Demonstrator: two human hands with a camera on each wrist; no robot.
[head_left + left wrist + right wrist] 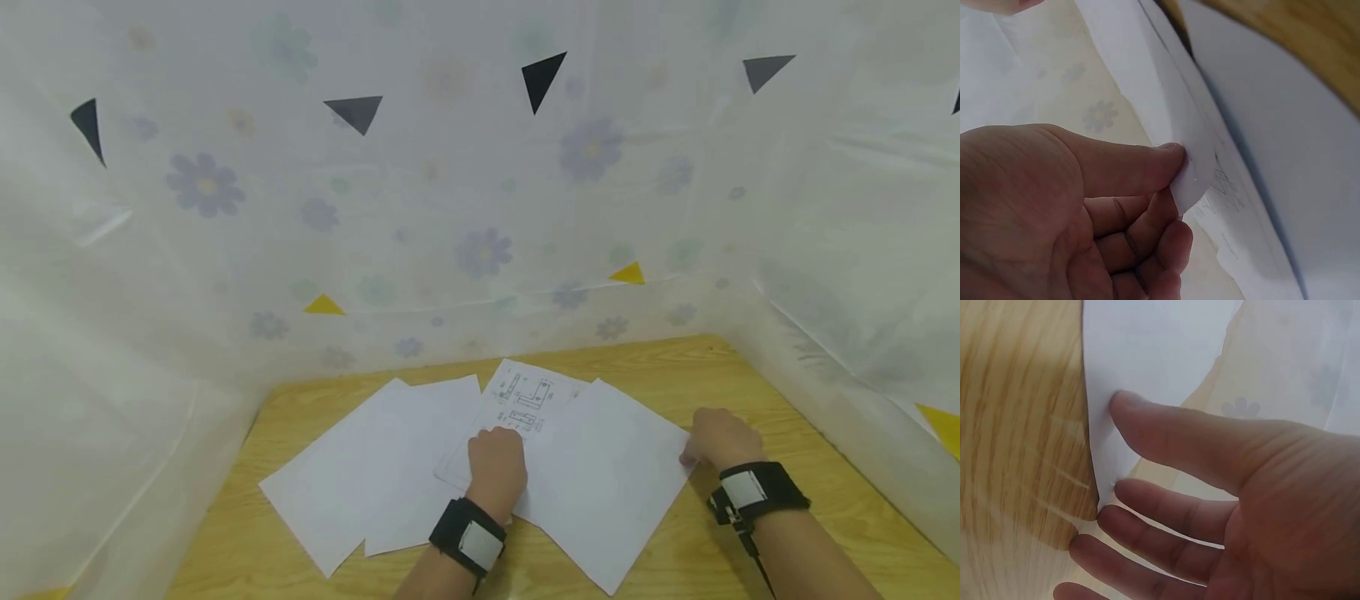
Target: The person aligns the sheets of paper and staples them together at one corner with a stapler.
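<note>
A person's left hand (pixel 497 471) pinches the curled edge of a printed sheet (pixel 520 402) between thumb and bent fingers (pixel 1147 234), the thin white paper bowing into a soft arc in the left wrist view. The sheet, marked with fine line drawings, lies near the middle of a wooden table (pixel 757 392) with pale yellow grain, its far corner pointing to 12 o'clock. At 3 o'clock from that hand, the right hand (pixel 718 439) grips the right corner of a blank white sheet (pixel 611 483): the thumb lies flat on top and the straight fingers (pixel 1166 519) slide beneath, lifting the corner off the wood in a narrow hold. This blank sheet overlaps the printed one. More plain sheets (pixel 375 467) fan out at 9 o'clock, their corners overlapping. Both wrists carry black straps with grey patches. A translucent plastic curtain (pixel 450 208), printed with faded flowers and dotted with black, grey and yellow triangles, encloses the table on three sides.
</note>
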